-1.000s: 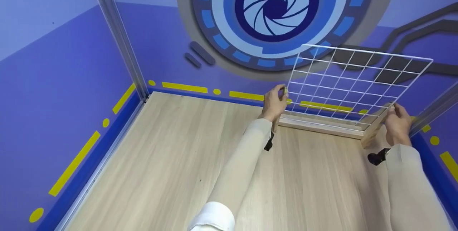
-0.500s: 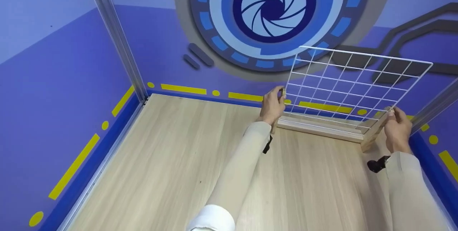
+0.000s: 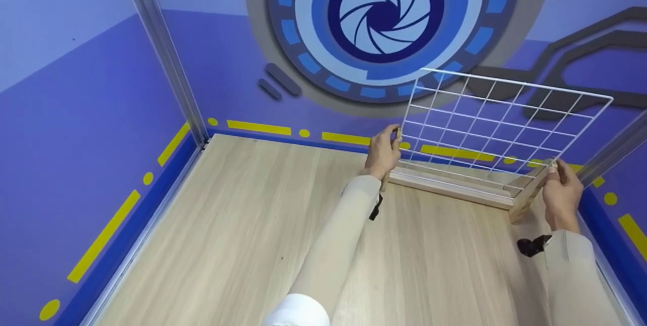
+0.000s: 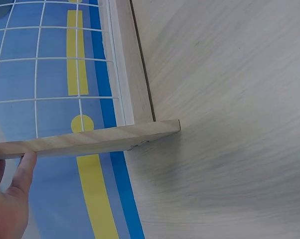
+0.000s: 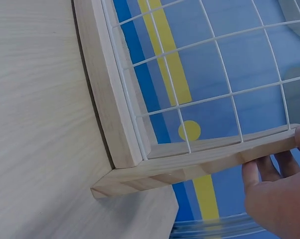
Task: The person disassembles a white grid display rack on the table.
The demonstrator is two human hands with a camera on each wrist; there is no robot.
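Note:
A wooden stand [image 3: 450, 191] holds a white wire grid [image 3: 515, 83], which leans back between two wooden side pieces. My left hand [image 3: 382, 152] pinches the upper part of the left side piece; in the left wrist view that side piece [image 4: 90, 139] shows, with fingertips against its underside. My right hand [image 3: 562, 198] grips the upper end of the right side piece. Seen from the right wrist, the thumb lies over this side piece [image 5: 205, 162] and the fingers are beneath. The stand's lower bar [image 5: 107, 94] sits on the tabletop.
A wood-grain tabletop [image 3: 242, 215] spreads to the left and front. Behind the stand rises a blue printed wall [image 3: 212, 63]. Metal posts stand at the left corner [image 3: 162, 43] and the right corner [image 3: 614, 139]. Dark wrist cameras hang under both sleeves.
The stand with its grid has come slightly nearer to me, more so at its right end. Both hands have moved along with it. The head view has tilted a little.

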